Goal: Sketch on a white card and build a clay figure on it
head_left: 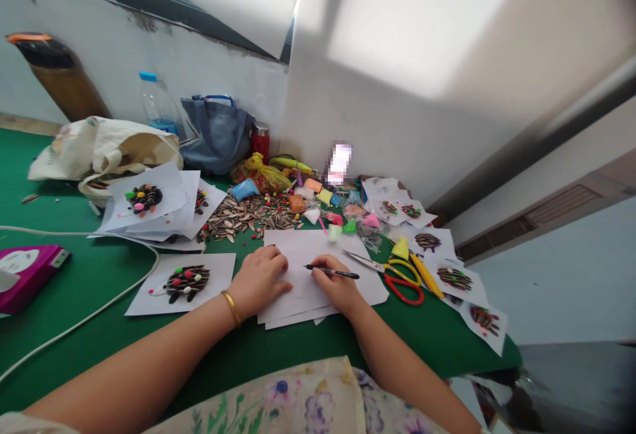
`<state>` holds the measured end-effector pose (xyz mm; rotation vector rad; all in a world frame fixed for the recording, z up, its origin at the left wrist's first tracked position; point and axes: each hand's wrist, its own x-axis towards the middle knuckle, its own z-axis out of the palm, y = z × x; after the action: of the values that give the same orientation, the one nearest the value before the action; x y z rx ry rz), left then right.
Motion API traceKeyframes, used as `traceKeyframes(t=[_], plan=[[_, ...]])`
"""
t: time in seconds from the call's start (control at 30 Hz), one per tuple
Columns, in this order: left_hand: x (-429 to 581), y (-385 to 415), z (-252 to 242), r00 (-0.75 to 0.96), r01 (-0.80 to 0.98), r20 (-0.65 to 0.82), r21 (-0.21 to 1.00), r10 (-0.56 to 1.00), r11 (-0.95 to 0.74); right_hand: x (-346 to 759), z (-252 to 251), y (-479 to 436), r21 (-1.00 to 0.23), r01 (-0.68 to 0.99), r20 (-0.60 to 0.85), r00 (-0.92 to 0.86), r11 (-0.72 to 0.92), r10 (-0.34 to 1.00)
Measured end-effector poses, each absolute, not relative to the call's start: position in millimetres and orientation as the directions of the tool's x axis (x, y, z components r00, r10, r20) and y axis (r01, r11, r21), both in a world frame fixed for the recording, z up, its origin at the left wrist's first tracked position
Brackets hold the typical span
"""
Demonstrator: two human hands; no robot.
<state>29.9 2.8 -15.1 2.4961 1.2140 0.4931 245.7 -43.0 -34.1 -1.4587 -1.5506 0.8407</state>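
Several white paper sheets (298,291) lie stacked in front of me. My left hand (261,278) rests on their left side, fingers spread out and holding nothing. In my right hand (338,285) I hold a black pen (348,274), its tip pointing left and just above or touching the top sheet; which one I cannot tell. No marks show on the visible part of that sheet. Left of the stack lies a card with a hedgehog figure (187,282) made of dark clay, striped seeds and coloured balls. Scissors (397,271) with red and yellow handles touch the stack's right side.
Sunflower seeds (243,215) and coloured clay packets (297,204) are heaped behind the paper. A yellow cutter (426,276) and more decorated cards (454,278) lie right. A magenta tissue pack (32,275), white cable (89,311) and card pile (149,218) are left; bags (216,136) stand behind.
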Motion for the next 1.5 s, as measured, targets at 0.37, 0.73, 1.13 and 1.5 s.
traceKeyframes(t=[0.37,0.73,1.13,1.5], plan=[[22,12,-10,0.634,0.669,0.051,0.463,0.772,-0.581,246,-36,-43,-0.889,0.446,0.124,0.007,0.108,0.992],[24,11,-10,0.562,0.712,0.190,0.384,0.805,-0.588,246,-37,-43,-0.882,0.456,0.133,0.002,0.117,0.991],[24,7,-20,0.710,0.589,0.140,0.420,0.690,-0.691,226,-22,-60,-0.864,0.458,0.244,0.019,0.208,0.970],[24,9,-22,0.716,0.605,0.107,0.398,0.690,-0.689,217,-30,-57,-0.755,0.617,0.248,-0.045,0.222,0.968]])
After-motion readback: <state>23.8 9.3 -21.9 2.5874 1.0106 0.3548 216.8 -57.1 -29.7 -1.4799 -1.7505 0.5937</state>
